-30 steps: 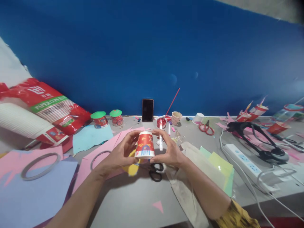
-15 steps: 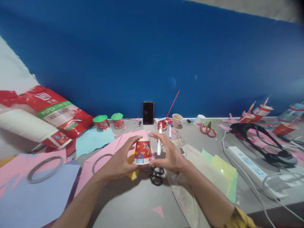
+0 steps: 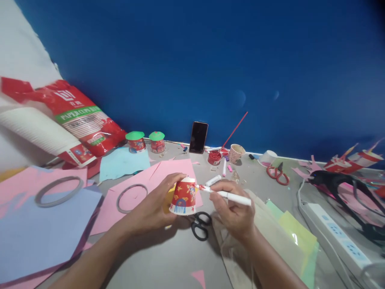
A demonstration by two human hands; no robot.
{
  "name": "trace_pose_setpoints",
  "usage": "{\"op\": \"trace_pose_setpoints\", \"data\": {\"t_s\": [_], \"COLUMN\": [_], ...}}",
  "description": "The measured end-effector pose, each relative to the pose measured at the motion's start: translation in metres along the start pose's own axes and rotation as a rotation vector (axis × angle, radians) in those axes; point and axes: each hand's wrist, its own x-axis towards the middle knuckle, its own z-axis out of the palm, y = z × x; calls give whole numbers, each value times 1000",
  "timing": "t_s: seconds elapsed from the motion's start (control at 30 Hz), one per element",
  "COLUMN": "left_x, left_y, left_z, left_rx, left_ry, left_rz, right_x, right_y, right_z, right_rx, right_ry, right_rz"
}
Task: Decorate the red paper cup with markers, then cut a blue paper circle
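Observation:
My left hand (image 3: 156,200) is closed around the left side of an upside-down red paper cup (image 3: 184,196) with colourful printed figures and blue marks near its rim. In my right hand (image 3: 236,210) is a slim white marker (image 3: 233,197), held like a pen. Its reddish tip points left, at or very close to the upper right side of the cup; whether it touches, I cannot tell. Below the cup lie scissors with black handles (image 3: 201,226). A short white marker-like piece (image 3: 213,180) rests just behind the held marker.
Pink paper (image 3: 168,170) and a grey ring (image 3: 118,198) lie left of my hands. Farther left are a paper-cup bag (image 3: 90,128) and stacked cups (image 3: 39,128). Green-topped cups (image 3: 157,141) and a phone (image 3: 198,137) stand behind. A power strip (image 3: 337,233) lies right.
My right hand has left the cup's right side and now holds the marker pen-like, tip toward the cup. My left hand keeps the cup, slightly tilted now. The view has shifted.

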Motion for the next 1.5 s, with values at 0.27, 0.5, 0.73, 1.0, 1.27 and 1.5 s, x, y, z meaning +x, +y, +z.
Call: {"op": "trace_pose_setpoints", "data": {"t_s": [0.27, 0.5, 0.73, 1.0, 1.27, 1.5], "left_x": [-2, -4, -3, -3, -4, -4], "left_y": [-1, -3, 4, 5, 1, -4], "left_z": [1, 3, 4, 3, 4, 6], "left_rx": [31, 32, 13, 21, 12, 10], "left_ry": [-9, -23, -15, -19, -29, -16], "left_rz": [65, 78, 91, 94, 68, 89], "right_x": [3, 1, 1, 2, 3, 4], "right_y": [0, 4, 5, 4, 3, 3], "right_z": [3, 4, 3, 4, 4, 4], "right_rx": [-8, -38, -38, -71, -66, -61], "right_ry": [-72, -76, -113, -98, -100, -98], "right_rz": [-186, -176, -183, -176, -202, -208]}}
